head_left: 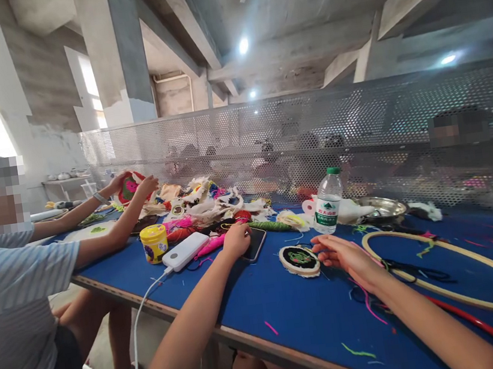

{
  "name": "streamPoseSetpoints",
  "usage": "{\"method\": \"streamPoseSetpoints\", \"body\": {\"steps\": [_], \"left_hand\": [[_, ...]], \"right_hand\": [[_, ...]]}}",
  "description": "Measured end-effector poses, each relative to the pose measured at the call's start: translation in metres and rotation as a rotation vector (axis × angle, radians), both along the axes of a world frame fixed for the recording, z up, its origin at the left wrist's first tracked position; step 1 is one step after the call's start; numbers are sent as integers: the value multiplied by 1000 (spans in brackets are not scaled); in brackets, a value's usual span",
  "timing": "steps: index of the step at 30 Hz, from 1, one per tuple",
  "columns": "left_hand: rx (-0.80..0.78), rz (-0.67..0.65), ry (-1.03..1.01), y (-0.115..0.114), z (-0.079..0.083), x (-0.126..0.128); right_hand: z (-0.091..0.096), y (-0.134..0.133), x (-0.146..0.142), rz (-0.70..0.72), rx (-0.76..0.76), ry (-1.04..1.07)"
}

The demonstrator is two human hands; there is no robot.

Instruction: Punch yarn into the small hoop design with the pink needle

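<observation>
My left hand (237, 241) is closed beside a dark smartphone (257, 245) lying on the table, its fingers curled in. A small dark bit shows at the fingertips, too small to name. My right hand (342, 256) hovers with fingers stretched out and apart, holding nothing, just right of a small round embroidery hoop (299, 260). Black fabric with green and reddish stitching fills that hoop, and its white cloth edge is frayed. Pink yarn (372, 307) trails under my right forearm.
A water bottle (328, 203) stands behind my right hand. A large wooden hoop (461, 295) lies at right, a metal bowl (383, 207) beyond. Left are a white power bank (186, 252), a yellow tub (154, 245) and a co-worker holding red embroidery (129, 189). Fabric scraps (212, 198) pile behind.
</observation>
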State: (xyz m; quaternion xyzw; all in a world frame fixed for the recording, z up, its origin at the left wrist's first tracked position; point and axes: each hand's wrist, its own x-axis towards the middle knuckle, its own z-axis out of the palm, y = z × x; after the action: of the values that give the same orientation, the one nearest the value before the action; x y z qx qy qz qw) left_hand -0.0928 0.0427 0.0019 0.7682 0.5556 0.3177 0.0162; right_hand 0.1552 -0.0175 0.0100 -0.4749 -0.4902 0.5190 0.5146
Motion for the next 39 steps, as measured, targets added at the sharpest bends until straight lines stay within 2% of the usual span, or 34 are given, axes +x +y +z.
{"method": "streamPoseSetpoints", "body": {"steps": [8,16,23,29,34,39], "left_hand": [[23,12,90,6,-2,1],[17,19,165,9,0,3],[-3,29,211,9,0,6],[-30,83,241,9,2,3],[-43,128,246,15,4,1],[-40,120,258,19,3,1]], "right_hand": [[-5,4,0,79,-18,-78],[-8,8,2,117,51,-192],[-15,12,1,97,238,-469],[-19,12,1,-5,486,-770],[-21,16,8,-49,522,-944],[-25,15,6,-26,502,-1056]]}}
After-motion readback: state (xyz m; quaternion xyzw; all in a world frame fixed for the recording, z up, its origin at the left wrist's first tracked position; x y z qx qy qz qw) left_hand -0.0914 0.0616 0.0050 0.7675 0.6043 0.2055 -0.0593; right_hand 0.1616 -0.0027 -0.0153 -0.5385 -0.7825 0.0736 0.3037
